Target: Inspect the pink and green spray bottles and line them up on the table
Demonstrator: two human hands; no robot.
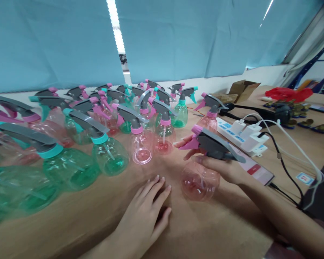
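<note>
The right hand (220, 166) is holding a pink spray bottle (199, 184), its grip closing snugly around the neck just beneath the grey trigger head (217, 144). The bottle is tilting over the worktop (83, 223); whether its base is touching cannot be told. It is probably light, being thin clear plastic and apparently empty, with smooth walls that would yield under pressure, so the stiff neck is the soundest hold. Just left of the bottle, the left hand (145, 210) is lying palm-down, fingers loosely spread, holding nothing. Beyond and left of the bottle, pink and green spray bottles (110, 122) are standing crowded. Just beyond it to the right, a power strip (240, 136) is lying.
</note>
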